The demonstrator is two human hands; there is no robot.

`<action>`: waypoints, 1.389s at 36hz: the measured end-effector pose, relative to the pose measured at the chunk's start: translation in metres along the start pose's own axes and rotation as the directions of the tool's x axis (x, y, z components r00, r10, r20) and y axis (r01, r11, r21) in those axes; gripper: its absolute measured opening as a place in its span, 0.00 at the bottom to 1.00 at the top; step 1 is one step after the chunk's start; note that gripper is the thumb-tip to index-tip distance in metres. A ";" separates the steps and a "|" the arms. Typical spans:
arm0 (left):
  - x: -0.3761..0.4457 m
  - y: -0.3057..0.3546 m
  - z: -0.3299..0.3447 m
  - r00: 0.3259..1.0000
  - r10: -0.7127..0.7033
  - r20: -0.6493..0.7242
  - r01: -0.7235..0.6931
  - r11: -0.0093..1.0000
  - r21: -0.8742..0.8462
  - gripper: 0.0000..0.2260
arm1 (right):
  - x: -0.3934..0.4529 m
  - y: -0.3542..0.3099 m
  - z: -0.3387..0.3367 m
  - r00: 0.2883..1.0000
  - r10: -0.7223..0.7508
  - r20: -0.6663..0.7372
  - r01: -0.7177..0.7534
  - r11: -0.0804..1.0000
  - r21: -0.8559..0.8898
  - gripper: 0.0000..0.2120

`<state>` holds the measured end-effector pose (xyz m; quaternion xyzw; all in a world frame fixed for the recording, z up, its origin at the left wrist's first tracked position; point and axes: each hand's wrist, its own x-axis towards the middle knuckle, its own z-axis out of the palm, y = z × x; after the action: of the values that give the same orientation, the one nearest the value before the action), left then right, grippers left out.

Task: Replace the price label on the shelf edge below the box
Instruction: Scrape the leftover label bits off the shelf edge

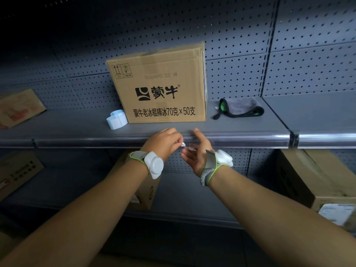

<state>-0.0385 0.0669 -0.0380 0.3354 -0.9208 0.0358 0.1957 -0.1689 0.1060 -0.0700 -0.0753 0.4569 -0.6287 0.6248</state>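
While my left hand [165, 141] pinches a small white price label [183, 144] between curled fingers just in front of the shelf edge [240, 138] below the cardboard box [159, 83], my right hand [196, 151] sits just beside it, palm turned inward, fingers loosely spread and holding nothing that I can make out. The edge strip runs bare to either side, with a label roll [117, 119] left of the box and a grey cloth [239, 107] to its right. Both forearms reach up and forward, wrists strapped with white sensors.
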 end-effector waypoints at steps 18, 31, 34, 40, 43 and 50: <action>0.016 -0.020 0.010 0.985 0.174 0.006 -0.174 0.984 0.025 0.03 | 0.004 0.007 0.009 0.990 -0.068 -0.126 0.077 0.995 0.067 0.32; 0.026 -0.042 -0.009 0.956 0.236 0.177 -0.194 0.955 -0.226 0.02 | 0.000 0.009 0.017 0.963 -0.117 -0.243 0.133 0.990 0.049 0.24; 0.023 -0.042 -0.009 0.953 0.262 0.152 -0.221 0.944 -0.246 0.07 | 0.001 0.010 0.020 0.958 -0.126 -0.258 0.141 0.989 0.041 0.23; 0.026 -0.040 -0.004 0.935 0.316 0.160 -0.315 0.948 -0.035 0.05 | 0.001 0.014 0.023 0.946 -0.160 -0.283 0.176 0.984 0.032 0.23; 0.030 -0.040 -0.006 0.925 0.327 0.191 -0.322 0.945 -0.061 0.05 | -0.001 0.015 0.024 0.940 -0.167 -0.299 0.185 0.982 0.033 0.23; 0.039 -0.043 -0.012 0.895 0.334 0.296 -0.310 0.942 -0.126 0.04 | -0.006 0.014 0.026 0.930 -0.177 -0.323 0.194 0.981 0.021 0.23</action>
<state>-0.0343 0.0122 -0.0153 0.1722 -0.9835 -0.0207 0.0509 -0.1401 0.1014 -0.0610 0.0013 0.5262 -0.7005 0.4821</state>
